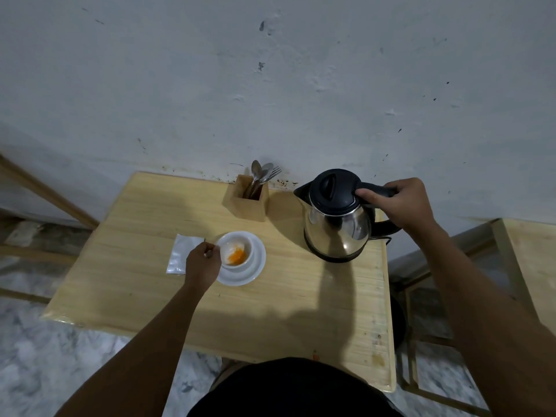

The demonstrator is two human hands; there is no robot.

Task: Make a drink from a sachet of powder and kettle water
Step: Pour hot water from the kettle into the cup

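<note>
A white cup with orange powder in its bottom stands on a white saucer at the middle of the wooden table. My left hand rests at the cup's left rim, fingers pinched on the cup's handle. A silver sachet lies flat just left of that hand. At the back right stands a steel kettle with a black lid, spout pointing left. My right hand grips its black handle.
A wooden holder with spoons and a fork stands against the wall behind the cup. The kettle's base and cord sit at the table's right edge. A wooden frame stands to the right of the table. The floor below is marble.
</note>
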